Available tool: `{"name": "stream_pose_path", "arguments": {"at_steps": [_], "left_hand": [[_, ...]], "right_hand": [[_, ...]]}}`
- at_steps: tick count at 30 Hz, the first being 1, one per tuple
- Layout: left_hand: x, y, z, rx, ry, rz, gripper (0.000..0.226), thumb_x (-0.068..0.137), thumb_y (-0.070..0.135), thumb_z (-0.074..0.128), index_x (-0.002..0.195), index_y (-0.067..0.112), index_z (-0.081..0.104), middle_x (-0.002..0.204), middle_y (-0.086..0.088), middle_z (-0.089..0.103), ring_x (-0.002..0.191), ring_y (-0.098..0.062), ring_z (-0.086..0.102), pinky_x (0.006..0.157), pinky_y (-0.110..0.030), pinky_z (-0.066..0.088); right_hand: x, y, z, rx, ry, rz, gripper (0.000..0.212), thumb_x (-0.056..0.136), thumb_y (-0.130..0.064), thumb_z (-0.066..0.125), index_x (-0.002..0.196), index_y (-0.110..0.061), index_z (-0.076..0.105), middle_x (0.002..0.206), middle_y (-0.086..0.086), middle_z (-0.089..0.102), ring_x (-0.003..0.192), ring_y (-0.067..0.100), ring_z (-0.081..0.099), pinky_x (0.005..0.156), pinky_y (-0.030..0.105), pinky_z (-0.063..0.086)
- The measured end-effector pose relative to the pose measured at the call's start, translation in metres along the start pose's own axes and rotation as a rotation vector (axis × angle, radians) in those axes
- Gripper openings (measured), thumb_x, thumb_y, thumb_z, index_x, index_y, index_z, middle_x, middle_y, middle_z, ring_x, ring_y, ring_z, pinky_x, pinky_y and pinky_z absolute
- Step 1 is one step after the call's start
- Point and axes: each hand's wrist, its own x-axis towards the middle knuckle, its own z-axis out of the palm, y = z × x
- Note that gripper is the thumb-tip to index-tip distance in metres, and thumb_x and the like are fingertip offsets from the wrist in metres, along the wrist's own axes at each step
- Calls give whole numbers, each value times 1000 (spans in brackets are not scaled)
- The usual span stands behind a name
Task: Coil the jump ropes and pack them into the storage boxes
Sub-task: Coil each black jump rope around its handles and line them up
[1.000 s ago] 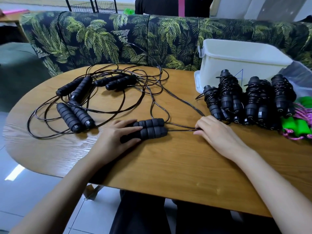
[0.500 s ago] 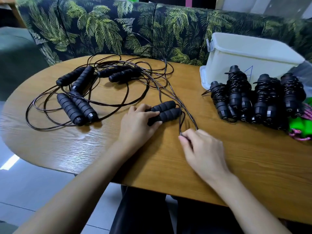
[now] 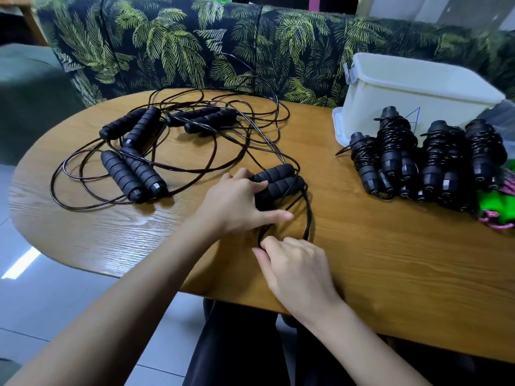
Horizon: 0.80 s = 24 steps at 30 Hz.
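On the wooden table (image 3: 376, 268), my left hand (image 3: 237, 201) grips a pair of black foam jump rope handles (image 3: 281, 181) lying side by side. Their thin black cord (image 3: 308, 215) loops down toward me, and my right hand (image 3: 292, 266) pinches it just below my left hand. Three more pairs of black handles (image 3: 133, 171) lie loose among tangled cords at the left and back. Several coiled black ropes (image 3: 429, 160) are lined up at the right, in front of a white storage box (image 3: 412, 93).
A green and pink rope bundle (image 3: 498, 210) lies at the table's right edge. A leaf-patterned sofa (image 3: 195, 45) runs behind the table. The table's curved front edge is close to my forearms, with tiled floor below at the left.
My right hand has drawn the cord from the right toward me and to the left, forming a loop below the handles. My left hand kept hold of the handle pair.
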Motion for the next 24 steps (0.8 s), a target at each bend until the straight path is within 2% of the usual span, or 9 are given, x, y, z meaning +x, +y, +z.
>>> {"name": "stream_pose_path", "arguments": {"at_steps": [2, 4, 6, 8, 11, 14, 17, 21, 24], "left_hand": [[1, 2, -1, 54, -37, 12, 98, 68, 80, 62, 148, 25, 42, 132, -1, 47, 118, -25, 46, 89, -40, 49], [2, 1, -1, 80, -11, 31, 87, 75, 64, 69, 149, 26, 41, 131, -1, 49, 115, -24, 49, 83, -34, 47], [3, -1, 0, 86, 33, 43, 73, 81, 52, 68, 147, 30, 44, 133, -1, 51, 116, -23, 52, 77, -27, 40], [4, -4, 1, 88, 70, 47, 62, 86, 46, 64, 144, 35, 47, 142, 0, 50, 121, -22, 52, 78, -25, 37], [6, -11, 6, 80, 119, 51, 52, 91, 42, 60, 142, 41, 47, 149, 4, 45, 129, -22, 49, 87, -29, 43], [6, -19, 14, 44, 129, 63, 49, 93, 41, 58, 141, 45, 46, 152, 5, 43, 135, -24, 43, 100, -41, 47], [5, -27, 20, -12, 155, 64, 50, 91, 43, 60, 139, 49, 46, 153, 8, 42, 137, -29, 43, 100, -51, 48], [4, -31, 25, -64, 225, 108, 53, 88, 41, 65, 136, 37, 43, 135, 5, 58, 122, -25, 52, 86, -43, 53], [7, -33, 26, -79, 224, 107, 66, 87, 44, 64, 143, 26, 33, 137, 1, 55, 124, -20, 48, 94, -42, 50]], "right_hand": [[3, -1, 0, 1, -25, -12, 30, 93, -32, 47, 72, -18, 64, 56, -5, 59, 52, 14, 57, 48, 29, 45], [6, 3, -1, 1, -28, -41, 30, 92, -33, 48, 73, -17, 65, 56, -5, 58, 53, 14, 57, 48, 28, 44], [8, 15, -5, 9, -26, -82, 30, 92, -35, 49, 73, -18, 65, 55, -6, 57, 53, 14, 56, 46, 28, 43], [11, 35, -12, 42, -57, -115, 31, 93, -38, 49, 74, -20, 66, 56, -8, 57, 54, 13, 56, 46, 28, 44], [17, 73, -21, 116, -180, -131, 32, 94, -45, 46, 80, -24, 66, 63, -12, 60, 60, 8, 55, 49, 25, 41], [24, 112, -29, 220, -352, -2, 33, 91, -58, 47, 81, -32, 66, 71, -14, 58, 65, 5, 51, 57, 23, 36], [31, 139, -32, 260, -436, 152, 19, 86, -56, 58, 75, -41, 63, 79, -11, 55, 73, 3, 53, 63, 25, 35], [34, 155, -27, 333, -492, 305, 19, 88, -45, 63, 70, -46, 58, 86, -9, 55, 82, 11, 55, 73, 37, 45], [34, 157, -22, 346, -525, 335, 22, 91, -42, 63, 70, -44, 59, 87, -8, 54, 84, 10, 53, 76, 36, 43]]}}
